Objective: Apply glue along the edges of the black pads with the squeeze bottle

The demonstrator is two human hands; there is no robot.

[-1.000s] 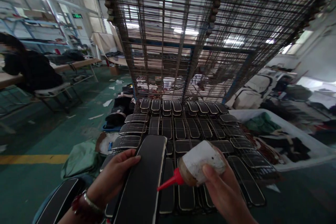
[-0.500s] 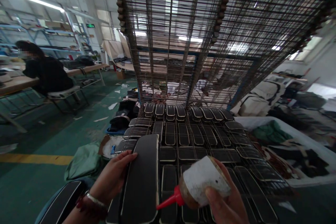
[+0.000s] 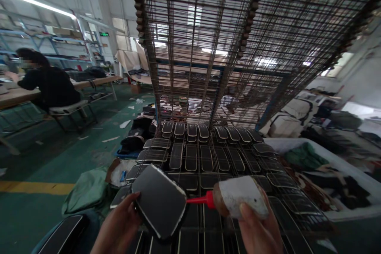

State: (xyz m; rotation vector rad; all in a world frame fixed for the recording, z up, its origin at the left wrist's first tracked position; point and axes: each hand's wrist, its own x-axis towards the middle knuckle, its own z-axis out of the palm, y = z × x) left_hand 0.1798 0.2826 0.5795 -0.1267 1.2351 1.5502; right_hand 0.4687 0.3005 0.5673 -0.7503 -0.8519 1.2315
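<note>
A black panel (image 3: 160, 202) with a pale line along its edge is tilted in front of me. My left hand (image 3: 123, 218) grips it by its left side, fingers partly behind it. My right hand (image 3: 257, 222) is wrapped round a brown bottle (image 3: 238, 198) with a white label and a red nozzle. The red tip touches or nearly touches the panel's right corner. Below and behind lie rows of similar black pieces (image 3: 206, 158) with pale edges, on a wire rack (image 3: 190, 63) whose upper layers are raised.
A person (image 3: 50, 79) in dark clothes sits at a table (image 3: 20, 97) on the left. Green cloth (image 3: 86, 192) and another black panel (image 3: 61, 234) are at lower left. A white bin (image 3: 351, 214) holding fabric stands on the right.
The panel has turned and tilted in my left hand, its end edge now facing the nozzle. The bottle has levelled out, its tip higher. The camera view has shifted slightly.
</note>
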